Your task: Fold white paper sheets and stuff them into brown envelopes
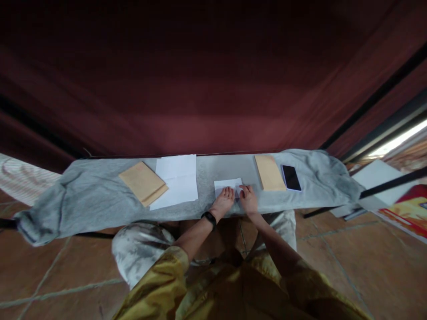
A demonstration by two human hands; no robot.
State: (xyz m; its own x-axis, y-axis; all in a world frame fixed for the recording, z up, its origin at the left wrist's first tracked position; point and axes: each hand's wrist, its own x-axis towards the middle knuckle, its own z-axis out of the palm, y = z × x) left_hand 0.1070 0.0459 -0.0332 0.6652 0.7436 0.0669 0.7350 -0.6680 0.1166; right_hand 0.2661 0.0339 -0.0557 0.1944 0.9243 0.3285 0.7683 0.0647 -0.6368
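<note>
A small folded sheet of white paper [227,182] lies on the grey cloth, in front of me at the middle. My left hand [224,201] rests flat on its left part, fingers stretched forward, with a dark band on the wrist. At the paper's right edge is my right hand [248,198], its fingers bent and closed on that side, the index finger pointing left. Both hands hide the near part of the paper. To the left lie larger white sheets [182,178], partly under brown envelopes [142,180]. Another brown envelope [269,172] is right of my right hand.
A phone [291,178] with a dark screen lies right of the single envelope. Grey cloth [100,195] drapes over the narrow table and hangs past its ends. A dark red panel [213,133] rises behind it. Printed papers [408,211] are at the far right.
</note>
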